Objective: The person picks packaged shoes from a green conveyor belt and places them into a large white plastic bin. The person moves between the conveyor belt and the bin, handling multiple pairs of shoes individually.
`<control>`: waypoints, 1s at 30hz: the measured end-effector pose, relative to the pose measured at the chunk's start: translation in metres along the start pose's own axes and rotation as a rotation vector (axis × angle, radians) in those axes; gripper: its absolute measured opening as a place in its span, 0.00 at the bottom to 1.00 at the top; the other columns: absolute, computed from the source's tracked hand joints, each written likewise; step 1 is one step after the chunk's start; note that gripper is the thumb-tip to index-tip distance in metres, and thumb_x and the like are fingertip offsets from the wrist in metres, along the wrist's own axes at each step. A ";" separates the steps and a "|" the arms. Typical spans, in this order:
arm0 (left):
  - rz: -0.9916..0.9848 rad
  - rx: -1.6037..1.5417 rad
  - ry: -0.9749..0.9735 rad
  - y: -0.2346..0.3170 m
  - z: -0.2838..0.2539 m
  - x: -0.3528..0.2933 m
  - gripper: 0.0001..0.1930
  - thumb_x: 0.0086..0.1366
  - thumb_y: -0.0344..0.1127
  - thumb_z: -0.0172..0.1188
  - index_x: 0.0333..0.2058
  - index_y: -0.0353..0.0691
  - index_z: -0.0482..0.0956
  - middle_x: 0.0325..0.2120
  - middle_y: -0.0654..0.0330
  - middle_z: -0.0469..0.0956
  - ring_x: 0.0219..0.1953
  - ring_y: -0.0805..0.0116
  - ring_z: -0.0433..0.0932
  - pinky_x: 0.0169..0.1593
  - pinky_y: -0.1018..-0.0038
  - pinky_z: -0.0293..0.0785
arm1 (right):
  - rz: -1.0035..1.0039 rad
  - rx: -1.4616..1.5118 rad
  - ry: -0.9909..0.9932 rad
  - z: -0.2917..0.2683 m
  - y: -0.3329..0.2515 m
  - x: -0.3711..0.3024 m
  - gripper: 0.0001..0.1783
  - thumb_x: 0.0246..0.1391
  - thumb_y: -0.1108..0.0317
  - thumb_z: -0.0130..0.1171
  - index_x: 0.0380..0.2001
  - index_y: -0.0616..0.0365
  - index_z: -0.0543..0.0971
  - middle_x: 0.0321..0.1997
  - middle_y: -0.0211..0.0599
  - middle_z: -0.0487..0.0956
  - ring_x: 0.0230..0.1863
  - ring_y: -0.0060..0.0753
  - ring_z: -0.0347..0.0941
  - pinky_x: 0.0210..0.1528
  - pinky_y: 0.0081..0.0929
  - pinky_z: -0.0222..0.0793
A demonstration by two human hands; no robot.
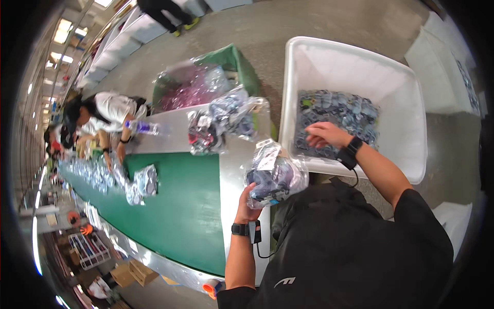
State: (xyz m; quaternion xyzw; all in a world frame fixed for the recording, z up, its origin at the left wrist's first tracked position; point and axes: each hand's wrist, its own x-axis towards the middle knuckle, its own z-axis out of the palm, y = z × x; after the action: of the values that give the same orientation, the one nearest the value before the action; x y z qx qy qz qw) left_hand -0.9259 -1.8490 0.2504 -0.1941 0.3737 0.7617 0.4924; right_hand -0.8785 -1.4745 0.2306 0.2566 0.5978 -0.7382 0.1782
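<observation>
My left hand [248,204] grips a clear plastic bag [275,177] by its near left side. Inside is a folded-looking dark blue patterned item, with a white printed label at the bag's far end; its exact kind I cannot make out. My right hand [328,135] hovers over the large white bin [355,56], its fingers loosely bent and somewhat apart, with nothing seen in them. Several similar bagged blue-grey items [342,110] lie in the bin below it. Both wrists carry black straps with small boxes and cables.
A green conveyor belt [180,206] runs away to the left, with bagged items [146,180] at its far side. More bags [231,113] lie on the metal ledge beside a green bin [239,67]. A co-worker [108,110] leans over the belt. An orange-and-white tape roll [211,287] sits near the belt's edge.
</observation>
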 end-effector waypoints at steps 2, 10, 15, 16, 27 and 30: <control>-0.051 0.118 -0.042 0.001 0.032 0.019 0.22 0.63 0.45 0.54 0.48 0.34 0.74 0.44 0.54 0.79 0.44 0.61 0.79 0.50 0.65 0.73 | 0.103 0.121 -0.163 -0.004 -0.015 -0.002 0.25 0.60 0.47 0.53 0.50 0.56 0.74 0.42 0.38 0.80 0.38 0.31 0.79 0.37 0.27 0.77; -0.256 0.167 -0.187 -0.038 0.130 0.100 0.24 0.69 0.46 0.50 0.55 0.33 0.68 0.48 0.53 0.75 0.48 0.66 0.76 0.50 0.68 0.72 | 0.045 -0.082 -0.359 -0.073 0.035 0.012 0.35 0.55 0.45 0.59 0.54 0.65 0.72 0.49 0.35 0.77 0.44 0.24 0.74 0.48 0.23 0.69; -0.143 0.303 0.066 -0.073 0.098 0.135 0.26 0.67 0.48 0.54 0.57 0.37 0.67 0.48 0.53 0.74 0.46 0.64 0.75 0.48 0.67 0.73 | 0.076 -0.192 -0.046 -0.150 0.114 0.002 0.38 0.50 0.48 0.64 0.56 0.66 0.71 0.50 0.37 0.77 0.52 0.26 0.70 0.56 0.25 0.63; -0.093 0.412 0.160 -0.079 0.082 0.139 0.26 0.67 0.48 0.55 0.57 0.38 0.67 0.48 0.53 0.74 0.45 0.64 0.76 0.47 0.67 0.74 | 0.128 -0.189 0.037 -0.163 0.134 0.002 0.38 0.49 0.48 0.65 0.56 0.66 0.71 0.50 0.38 0.76 0.53 0.26 0.69 0.56 0.25 0.62; -0.039 0.496 0.577 -0.112 -0.043 0.085 0.22 0.67 0.45 0.55 0.53 0.37 0.69 0.40 0.54 0.77 0.37 0.66 0.77 0.37 0.72 0.75 | 0.042 0.463 0.008 -0.197 0.143 -0.036 0.19 0.59 0.64 0.57 0.52 0.60 0.73 0.40 0.25 0.79 0.36 0.13 0.74 0.39 0.18 0.71; -0.047 0.493 0.603 -0.120 -0.053 0.074 0.22 0.68 0.45 0.54 0.53 0.36 0.69 0.42 0.53 0.76 0.39 0.64 0.77 0.37 0.71 0.75 | 0.007 0.529 -0.001 -0.193 0.137 -0.034 0.20 0.61 0.62 0.55 0.52 0.61 0.72 0.44 0.27 0.79 0.39 0.16 0.76 0.43 0.20 0.72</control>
State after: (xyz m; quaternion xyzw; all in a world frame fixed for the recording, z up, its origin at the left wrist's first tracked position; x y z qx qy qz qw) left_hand -0.8544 -1.8163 0.1218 -0.2936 0.6688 0.5465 0.4096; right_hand -0.7411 -1.3186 0.1131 0.2959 0.3830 -0.8684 0.1078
